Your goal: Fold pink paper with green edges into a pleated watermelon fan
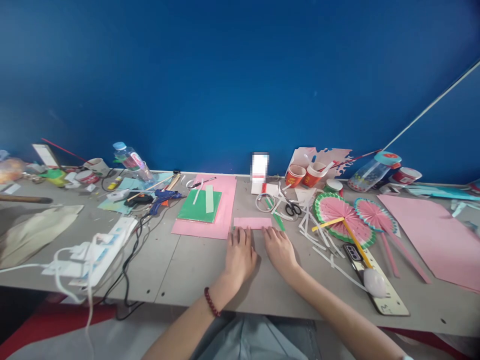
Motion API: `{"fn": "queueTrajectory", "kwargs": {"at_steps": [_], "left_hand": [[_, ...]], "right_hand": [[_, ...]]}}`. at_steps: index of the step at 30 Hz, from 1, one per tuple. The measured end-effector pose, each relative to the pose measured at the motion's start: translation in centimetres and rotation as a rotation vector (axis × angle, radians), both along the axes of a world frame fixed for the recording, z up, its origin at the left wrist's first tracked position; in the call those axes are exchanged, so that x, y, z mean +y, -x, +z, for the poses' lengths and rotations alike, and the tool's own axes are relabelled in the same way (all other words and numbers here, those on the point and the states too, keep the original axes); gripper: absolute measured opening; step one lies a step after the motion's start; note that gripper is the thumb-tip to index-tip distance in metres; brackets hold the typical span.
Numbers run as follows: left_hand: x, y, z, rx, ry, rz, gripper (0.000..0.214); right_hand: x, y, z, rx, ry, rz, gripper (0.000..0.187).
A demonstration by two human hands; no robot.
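A narrow pink folded paper [252, 223] lies on the table right in front of me. My left hand [240, 255] rests palm down at its left end, fingers stretched forward with the tips on the near edge. At the right end, my right hand [279, 250] lies flat in the same way, fingertips touching the paper's near edge. Neither hand is wrapped round anything. A green strip [278, 220] sticks out just beyond the right fingers. The undersides of both hands are hidden.
Left of the paper, a green packet [199, 206] lies on a pink sheet [180, 229]. Scissors [293, 208], white paper strips [307, 225], watermelon-patterned paper fans [337, 212] and a phone [390, 295] lie to the right. A power strip [112, 247] and glue gun [165, 197] are at left.
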State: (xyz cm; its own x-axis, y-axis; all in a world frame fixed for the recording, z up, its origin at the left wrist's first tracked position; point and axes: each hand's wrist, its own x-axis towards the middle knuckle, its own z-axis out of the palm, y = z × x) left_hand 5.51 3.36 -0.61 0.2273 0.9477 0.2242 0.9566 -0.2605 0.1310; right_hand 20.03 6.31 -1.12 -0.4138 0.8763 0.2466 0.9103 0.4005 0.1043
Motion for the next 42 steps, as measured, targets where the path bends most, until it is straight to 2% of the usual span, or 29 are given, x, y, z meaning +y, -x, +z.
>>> {"fn": "queueTrajectory", "kwargs": {"at_steps": [7,13,22,28,33,42], "left_hand": [[-0.2,-0.8,-0.3,0.073,-0.059,0.076,0.052],[-0.2,-0.9,0.3,0.116,-0.095,0.077,0.049],[-0.5,-0.6,0.3,0.084,-0.127,0.100,0.048],[-0.4,-0.4,0.1,0.091,-0.086,0.101,0.052],[-0.3,-0.4,0.0,0.075,-0.078,0.110,0.055],[0.1,-0.8,0.0,0.137,-0.048,0.141,0.050]], "right_hand": [[-1.4,0.7,-1.0,0.037,-0.027,-0.073,0.042],[-1.3,0.9,-0.9,0.057,-0.085,-0.017,0.041],[-1.5,1.0,0.3,0.052,0.015,-0.025,0.045],[-1.5,0.9,0.4,0.057,0.035,-0.031,0.043],[-1.4,0.8,0.5,0.059,0.049,-0.028,0.052],[-1.2,0.9,1.0,0.065,0.057,-0.040,0.047]]}}
